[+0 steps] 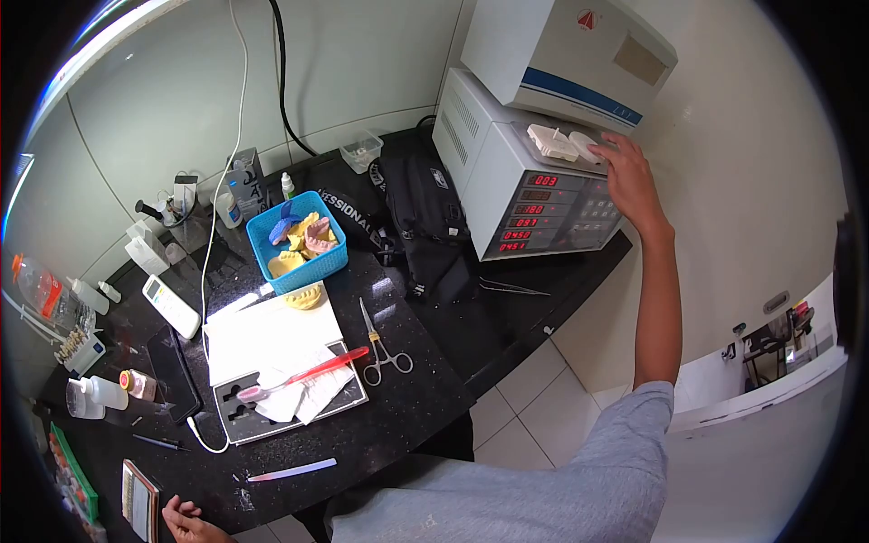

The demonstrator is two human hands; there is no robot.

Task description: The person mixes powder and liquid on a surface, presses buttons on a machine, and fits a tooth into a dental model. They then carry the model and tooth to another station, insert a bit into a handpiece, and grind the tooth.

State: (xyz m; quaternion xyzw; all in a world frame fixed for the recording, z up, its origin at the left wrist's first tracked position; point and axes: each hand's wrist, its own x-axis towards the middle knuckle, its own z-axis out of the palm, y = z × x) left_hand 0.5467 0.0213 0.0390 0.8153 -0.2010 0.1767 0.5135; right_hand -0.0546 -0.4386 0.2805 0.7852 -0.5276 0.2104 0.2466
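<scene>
My right hand (629, 179) is stretched out to the white furnace (507, 172) with red number displays. Its fingers rest at the edge of the furnace's platform, beside two pale blocks (563, 143) lying there. The hand holds nothing that I can see. My left hand (186, 520) lies at the near edge of the black counter (398, 416), fingers loosely curled and empty, next to a small shade card (138, 498).
A blue basket (299, 237) of dental casts, scissors (383, 348), a red toothbrush (303, 371) on a grey tray, a white remote (172, 306), a black bag (424, 217), tweezers (513, 288) and bottles (98, 394) crowd the counter. Tiled floor lies right of it.
</scene>
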